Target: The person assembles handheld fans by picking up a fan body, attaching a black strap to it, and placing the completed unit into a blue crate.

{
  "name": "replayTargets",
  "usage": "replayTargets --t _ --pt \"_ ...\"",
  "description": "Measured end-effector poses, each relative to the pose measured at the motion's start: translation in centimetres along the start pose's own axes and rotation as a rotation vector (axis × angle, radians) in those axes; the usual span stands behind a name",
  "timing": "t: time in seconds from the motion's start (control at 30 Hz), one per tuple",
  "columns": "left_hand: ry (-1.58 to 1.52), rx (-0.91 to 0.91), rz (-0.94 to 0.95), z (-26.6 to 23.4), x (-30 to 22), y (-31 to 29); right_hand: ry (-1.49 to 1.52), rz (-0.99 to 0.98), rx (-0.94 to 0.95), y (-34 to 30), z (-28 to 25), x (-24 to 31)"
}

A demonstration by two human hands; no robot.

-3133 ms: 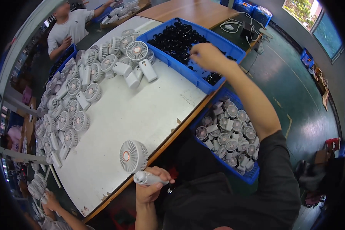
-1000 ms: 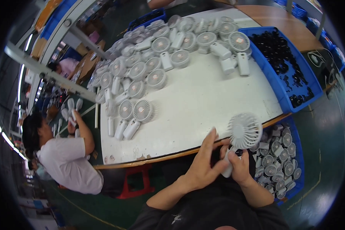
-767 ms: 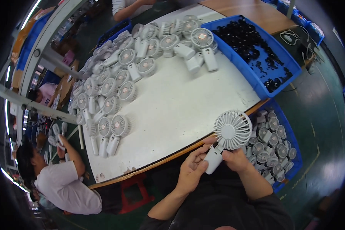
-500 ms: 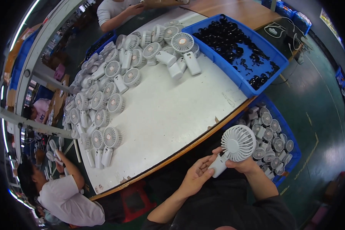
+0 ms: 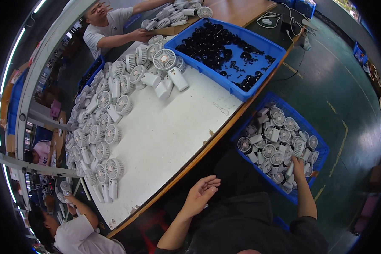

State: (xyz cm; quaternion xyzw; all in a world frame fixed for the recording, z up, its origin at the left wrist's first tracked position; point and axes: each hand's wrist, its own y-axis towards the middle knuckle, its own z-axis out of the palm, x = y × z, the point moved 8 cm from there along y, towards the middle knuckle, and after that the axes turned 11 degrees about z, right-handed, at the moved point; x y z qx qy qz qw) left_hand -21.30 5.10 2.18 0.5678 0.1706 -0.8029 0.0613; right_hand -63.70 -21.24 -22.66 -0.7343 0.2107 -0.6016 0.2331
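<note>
My right hand [image 5: 299, 167] reaches over a blue crate [image 5: 323, 158] on the right, closed on a white handheld fan [image 5: 299, 148]. That fan is at the crate's near right part, among several other white fans [image 5: 277, 158] piled loosely inside. My fingers around its handle are partly hidden. In front of my body, short of the table edge, my left hand [image 5: 200, 195] is held up with fingers loosely bent and slightly apart. Nothing is gripped in it; a small light spot shows by its palm.
A white-topped table [image 5: 169, 139] bears a heap of white fans [image 5: 96, 134] along its left and far sides. On its far right corner rests a blue tray [image 5: 252, 91] of small black parts [image 5: 211, 44]. Two co-workers handle fans, one across the table, one at left.
My hands have parted. The right one has carried the fan right and down to the crate; the left has let go and drawn left. The view has shifted, and the co-worker across leans in with fans.
</note>
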Motion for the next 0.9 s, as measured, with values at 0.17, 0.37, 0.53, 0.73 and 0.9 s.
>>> replayTargets --t 0.17,0.37,0.53,0.73,0.9 --pt "0.067 -0.041 -0.015 0.1 0.3 -1.1 -0.166 0.104 -0.158 0.8 -2.9 -4.0" --pt "0.143 -0.048 -0.003 0.8 -1.1 -3.0 -0.573 -0.132 -0.36 3.1 -4.2 -2.9" --pt "0.225 -0.059 0.027 -1.6 -5.5 -5.4 -0.716 -0.265 -0.414 3.9 -4.3 -1.9" --pt "0.402 -0.131 0.215 -8.4 -19.9 -2.3 -0.943 -0.12 -0.252 1.3 -4.3 4.5" --pt "0.667 -0.132 0.323 -14.5 -30.4 10.7 -0.609 -0.592 -0.382 0.7 0.8 22.1"
